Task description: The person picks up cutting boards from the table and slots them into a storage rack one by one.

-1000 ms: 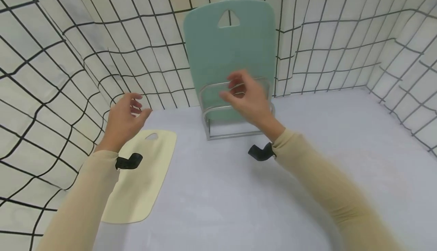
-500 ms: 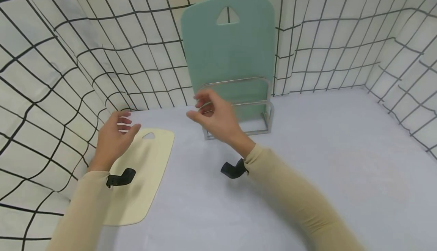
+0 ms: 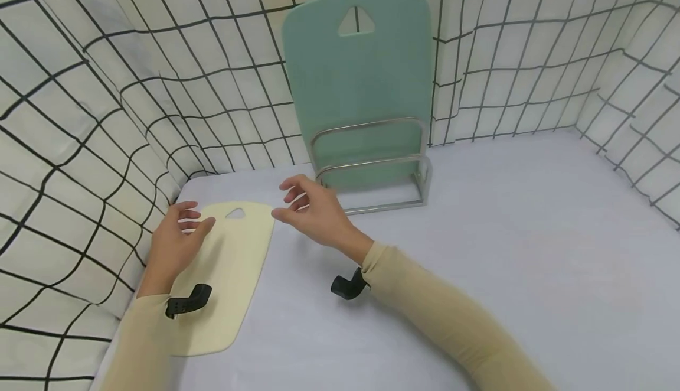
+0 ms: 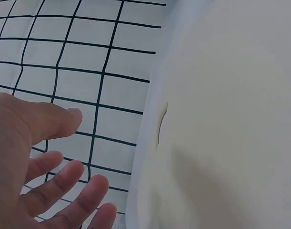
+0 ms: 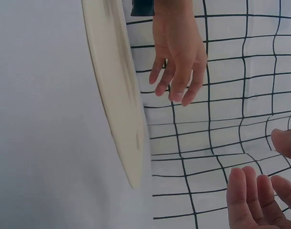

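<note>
A cream cutting board with a small cut-out handle hole lies flat on the white table at the left. Over its left side hovers my left hand, fingers loosely bent and holding nothing. Just right of the board's top corner, my right hand is in the air, thumb and fingers apart with nothing between them. Behind it, a green cutting board stands upright in a metal wire rack. The right wrist view shows the cream board edge-on, with the left hand hanging above it.
A grid-patterned cloth wall encloses the table at the back and both sides, close by the left hand. White tabletop extends to the right of the rack. A black wrist-camera mount sits below the right wrist.
My right hand has moved left and down, away from the rack and green board to beside the cream board. My left hand has lowered and shifted slightly left. Both boards stay put.
</note>
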Tool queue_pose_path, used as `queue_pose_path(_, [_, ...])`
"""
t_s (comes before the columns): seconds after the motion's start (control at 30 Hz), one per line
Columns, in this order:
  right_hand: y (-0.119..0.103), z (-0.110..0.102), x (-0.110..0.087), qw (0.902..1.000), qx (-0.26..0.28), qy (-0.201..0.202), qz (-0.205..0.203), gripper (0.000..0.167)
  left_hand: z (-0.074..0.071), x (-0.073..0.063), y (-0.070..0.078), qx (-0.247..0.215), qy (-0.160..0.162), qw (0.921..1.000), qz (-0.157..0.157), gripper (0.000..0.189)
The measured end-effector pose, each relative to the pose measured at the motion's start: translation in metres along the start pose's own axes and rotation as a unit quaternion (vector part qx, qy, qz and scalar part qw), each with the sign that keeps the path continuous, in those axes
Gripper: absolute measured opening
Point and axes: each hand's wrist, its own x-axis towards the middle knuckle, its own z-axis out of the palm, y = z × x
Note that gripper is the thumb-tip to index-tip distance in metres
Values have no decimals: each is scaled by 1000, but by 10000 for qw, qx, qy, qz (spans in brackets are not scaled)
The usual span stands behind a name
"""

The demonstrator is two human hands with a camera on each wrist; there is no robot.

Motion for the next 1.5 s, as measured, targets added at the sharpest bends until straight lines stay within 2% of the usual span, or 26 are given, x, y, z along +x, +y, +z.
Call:
queue_pose_path(0.3, [13,16,-2,9988,-47,-212,444,41,3,-10,-8,-208,-4,9992,-338,67])
queue_pose_path(0.73, [28,27,-7,9949,-104,-533,846,46,-3,-11,-17,-140,25,9986,-513,69])
queue_pose_path(1.0, [38,28,-4,9916,-222,-808,990,52,-7,-5,-26,-208,-457,9953,-834,79])
queue_pose_path(1.23, [40,33,-5,9832,-378,-1315,1210,57,-8,-2,-33,-70,-881,9917,-939,88])
queue_pose_path(1.5, [38,38,-7,9768,-707,-1428,1434,59,-6,-1,-37,-117,-703,9925,-996,86])
